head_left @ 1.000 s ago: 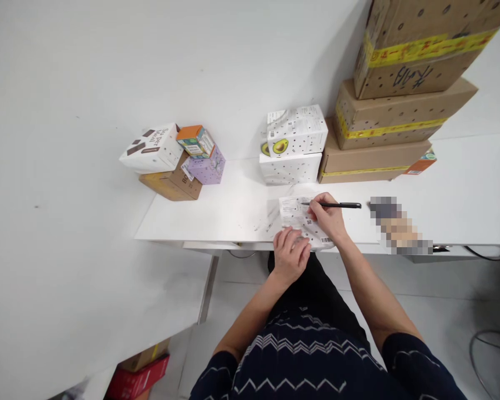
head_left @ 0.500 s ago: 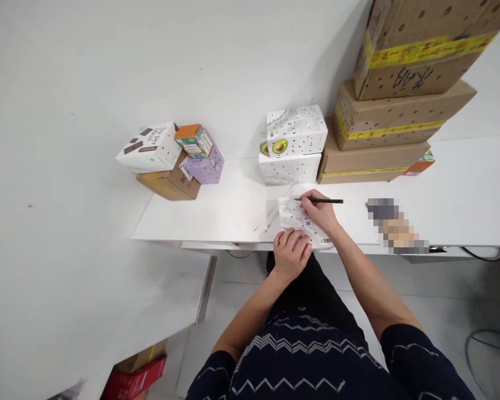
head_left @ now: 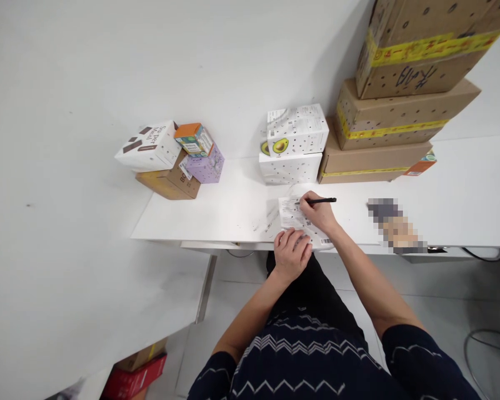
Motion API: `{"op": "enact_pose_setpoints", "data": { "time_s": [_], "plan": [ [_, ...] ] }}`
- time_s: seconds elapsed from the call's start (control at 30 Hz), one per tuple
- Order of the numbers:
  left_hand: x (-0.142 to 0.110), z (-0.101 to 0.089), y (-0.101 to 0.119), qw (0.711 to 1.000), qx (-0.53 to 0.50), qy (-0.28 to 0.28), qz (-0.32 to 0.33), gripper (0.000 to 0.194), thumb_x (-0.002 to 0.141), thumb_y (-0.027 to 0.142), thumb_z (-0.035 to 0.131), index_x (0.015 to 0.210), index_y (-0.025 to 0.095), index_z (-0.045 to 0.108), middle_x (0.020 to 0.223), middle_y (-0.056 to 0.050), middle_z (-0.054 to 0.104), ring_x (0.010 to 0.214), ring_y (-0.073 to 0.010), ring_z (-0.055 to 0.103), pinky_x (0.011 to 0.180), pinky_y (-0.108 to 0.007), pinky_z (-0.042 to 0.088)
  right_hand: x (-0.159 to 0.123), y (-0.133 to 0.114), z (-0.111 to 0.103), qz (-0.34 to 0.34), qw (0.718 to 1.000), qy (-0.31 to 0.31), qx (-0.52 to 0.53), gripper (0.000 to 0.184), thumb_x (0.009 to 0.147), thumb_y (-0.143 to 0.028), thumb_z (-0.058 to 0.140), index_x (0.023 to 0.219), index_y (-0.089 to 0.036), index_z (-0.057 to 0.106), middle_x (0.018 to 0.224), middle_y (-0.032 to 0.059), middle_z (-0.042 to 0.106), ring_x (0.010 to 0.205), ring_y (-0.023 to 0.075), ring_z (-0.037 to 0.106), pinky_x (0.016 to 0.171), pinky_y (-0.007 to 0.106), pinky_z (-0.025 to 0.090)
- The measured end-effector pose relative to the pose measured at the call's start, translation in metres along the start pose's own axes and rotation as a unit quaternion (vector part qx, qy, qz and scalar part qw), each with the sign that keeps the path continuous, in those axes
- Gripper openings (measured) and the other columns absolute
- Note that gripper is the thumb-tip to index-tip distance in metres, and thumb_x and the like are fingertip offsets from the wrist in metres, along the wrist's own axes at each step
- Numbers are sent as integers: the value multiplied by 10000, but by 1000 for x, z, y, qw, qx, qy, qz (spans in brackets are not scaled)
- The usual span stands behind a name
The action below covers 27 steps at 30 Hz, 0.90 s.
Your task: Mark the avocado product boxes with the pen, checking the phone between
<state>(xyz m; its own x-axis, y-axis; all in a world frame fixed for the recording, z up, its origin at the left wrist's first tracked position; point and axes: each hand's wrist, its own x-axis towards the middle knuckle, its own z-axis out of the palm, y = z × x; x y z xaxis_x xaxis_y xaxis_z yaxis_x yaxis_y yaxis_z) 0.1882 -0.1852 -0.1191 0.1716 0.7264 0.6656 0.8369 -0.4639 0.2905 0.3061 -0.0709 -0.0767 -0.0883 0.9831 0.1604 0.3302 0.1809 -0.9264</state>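
A white printed box [head_left: 290, 214] lies on the table's near edge, its upper face covered in small text and a barcode. My right hand [head_left: 318, 211] is closed around a black pen [head_left: 324, 200], whose back end points right. The pen's tip is at the box's printed face, partly hidden by my fingers. Lower on the same box rests my left hand [head_left: 292, 253], fingers spread and lying flat over its near left part. The box's underside is out of sight.
Behind my hands stand two stacked white boxes [head_left: 298, 130], the upper with an avocado picture. Right of them rises a stack of cardboard boxes [head_left: 400, 122]. Several smaller packages [head_left: 158, 145] are piled at left. A pixelated item [head_left: 395, 225] lies on the white table [head_left: 233, 208].
My right hand and the pen have shifted slightly; the pen's back end is a little farther left. My left hand and the box stay nearly in place.
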Motion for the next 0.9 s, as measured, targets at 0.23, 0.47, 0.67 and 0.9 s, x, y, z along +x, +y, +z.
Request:
{"op": "enact_pose_setpoints", "data": {
  "time_s": [0.23, 0.47, 0.67, 0.9],
  "plan": [
    [0, -1, 0, 1000, 1, 9, 7, 153, 858, 247, 585, 978, 232, 680, 1031, -39, 722, 1069, -226, 622, 988, -395, 379, -1, -2, 0, -5, 1000, -3, -12, 137, 790, -298, 496, 674, -224, 500, 585, -35, 480, 562, 124, 419, 541, 262, 350],
    [1, -1, 0, 1000, -3, 21, 11, 143, 844, 230, 604, 969, 224, 673, 1021, -38, 722, 1059, -224, 622, 987, -391, 382, -1, -2, -1, -6, 1000, -2, -6, 133, 785, -289, 514, 673, -216, 518, 586, -32, 499, 553, 119, 429, 536, 258, 362],
    [0, 1, 0, 1000, 5, 25, 10, 133, 851, 241, 598, 960, 231, 673, 1024, -30, 723, 1060, -220, 627, 993, -386, 382, -3, 0, -6, 12, 988, 97, 118, 154, 845, -343, 516, 770, -211, 541, 625, -38, 559, 515, 100, 483, 498, 224, 395],
    [0, 1, -1, 999, 4, 31, 16, 134, 843, 234, 605, 962, 232, 667, 1014, -24, 725, 1058, -219, 632, 981, -385, 391, -8, 55, -52, -56, 962, 172, -204, 346, 936, -285, 376, 1207, -190, 570, 1116, 123, 657, 913, 226, 627, 785, 378, 514]
  ]
}}
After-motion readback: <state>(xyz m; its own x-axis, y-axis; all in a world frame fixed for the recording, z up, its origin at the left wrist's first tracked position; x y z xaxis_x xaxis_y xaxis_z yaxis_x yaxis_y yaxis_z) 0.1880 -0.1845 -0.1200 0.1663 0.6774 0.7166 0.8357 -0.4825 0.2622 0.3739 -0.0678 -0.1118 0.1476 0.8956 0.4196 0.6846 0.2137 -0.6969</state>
